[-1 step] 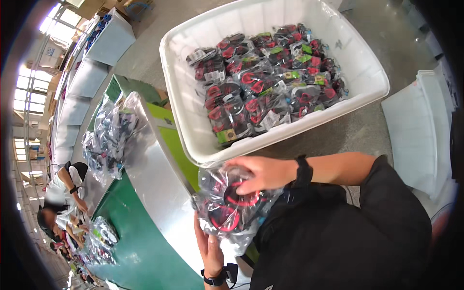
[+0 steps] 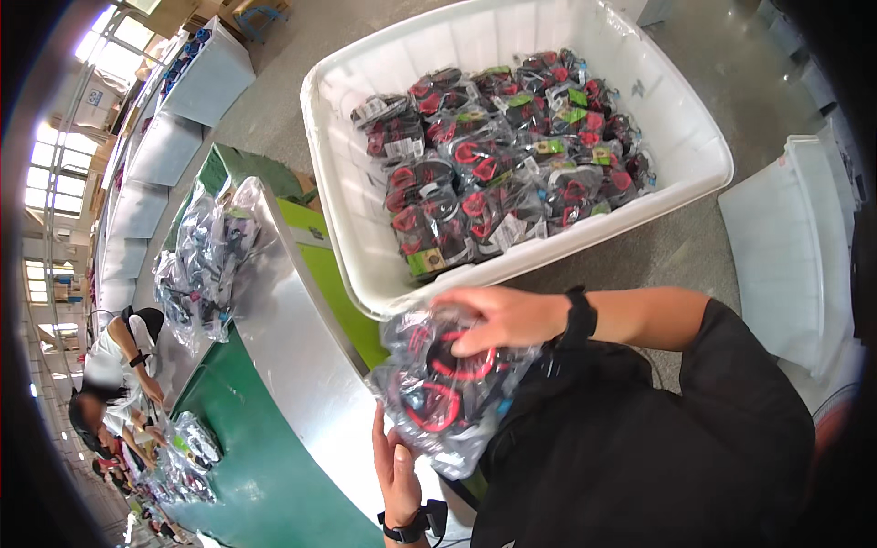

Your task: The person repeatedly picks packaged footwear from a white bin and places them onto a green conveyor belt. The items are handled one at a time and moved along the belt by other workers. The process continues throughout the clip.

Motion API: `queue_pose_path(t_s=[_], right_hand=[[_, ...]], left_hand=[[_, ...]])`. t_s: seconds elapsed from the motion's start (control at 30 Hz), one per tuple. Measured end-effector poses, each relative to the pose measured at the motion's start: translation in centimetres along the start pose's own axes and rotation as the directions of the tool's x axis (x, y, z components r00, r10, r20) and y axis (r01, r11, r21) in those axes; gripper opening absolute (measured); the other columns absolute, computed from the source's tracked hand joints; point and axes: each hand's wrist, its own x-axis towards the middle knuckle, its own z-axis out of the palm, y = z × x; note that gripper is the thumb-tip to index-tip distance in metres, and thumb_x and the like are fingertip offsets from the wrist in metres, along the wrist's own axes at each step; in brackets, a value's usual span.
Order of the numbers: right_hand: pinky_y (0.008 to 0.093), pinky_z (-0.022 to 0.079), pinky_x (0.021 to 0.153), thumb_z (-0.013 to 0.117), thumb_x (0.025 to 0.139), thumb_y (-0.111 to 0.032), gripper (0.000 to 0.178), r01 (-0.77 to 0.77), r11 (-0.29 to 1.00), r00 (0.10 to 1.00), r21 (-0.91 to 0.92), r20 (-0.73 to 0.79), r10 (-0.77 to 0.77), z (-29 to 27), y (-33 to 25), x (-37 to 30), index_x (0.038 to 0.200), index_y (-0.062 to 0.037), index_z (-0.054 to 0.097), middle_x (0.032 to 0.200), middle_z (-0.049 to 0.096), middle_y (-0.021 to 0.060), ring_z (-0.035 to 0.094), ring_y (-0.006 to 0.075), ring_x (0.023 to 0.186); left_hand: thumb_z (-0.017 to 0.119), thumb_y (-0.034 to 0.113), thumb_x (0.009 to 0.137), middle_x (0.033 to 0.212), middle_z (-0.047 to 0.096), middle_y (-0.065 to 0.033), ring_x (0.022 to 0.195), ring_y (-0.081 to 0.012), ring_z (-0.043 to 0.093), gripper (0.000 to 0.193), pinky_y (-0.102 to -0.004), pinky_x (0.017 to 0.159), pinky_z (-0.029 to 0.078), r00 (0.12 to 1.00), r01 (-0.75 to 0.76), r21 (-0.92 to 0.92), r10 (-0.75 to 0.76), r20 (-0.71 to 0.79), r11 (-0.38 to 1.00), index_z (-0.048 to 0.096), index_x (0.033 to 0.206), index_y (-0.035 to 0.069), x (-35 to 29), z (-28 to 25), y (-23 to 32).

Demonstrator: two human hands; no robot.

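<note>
A clear plastic bag with a pair of dark, red-trimmed shoes (image 2: 438, 402) is in front of me, between the metal-topped table and the white bin. My right hand (image 2: 493, 320) grips it from above, its thumb pressing through the plastic at one red-rimmed shoe opening. Against the bag's lower left edge is my left hand (image 2: 398, 475), with fingers stretched out and the thumb apart; the bag partly hides the fingers. Beyond my hands stands the large white bin (image 2: 343, 219), where several similar bagged pairs (image 2: 480, 151) lie in rows.
More bagged items (image 2: 206, 256) are piled on the metal edge (image 2: 301, 338) of a green-topped table (image 2: 247, 438). A co-worker (image 2: 123, 365) handles bags at its far left. White bins stand at the right (image 2: 786, 256) and back left (image 2: 210, 73).
The bagged shoes have shifted slightly down and to the right with my right hand. More of my left hand's fingers show beside the bag.
</note>
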Motion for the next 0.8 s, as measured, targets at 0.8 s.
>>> queue_pose_path(t_s=[0.8], right_hand=[[0.0395,0.063,0.069,0.074,0.092,-0.035,0.050,-0.286,0.938,0.409,0.196,-0.860,0.305,-29.0,10.4,-4.8,0.124,0.0010,0.060,0.118,0.063,0.0150,0.070,0.0252,0.089]], left_hand=[[0.050,0.017,0.111,0.086,0.066,-0.0079,0.059,-0.0089,0.060,0.033,-0.0187,0.052,0.049,0.881,-0.047,-0.062,0.012,-0.473,0.997,0.057,0.137,-0.003,1.4,-7.6,-7.1]])
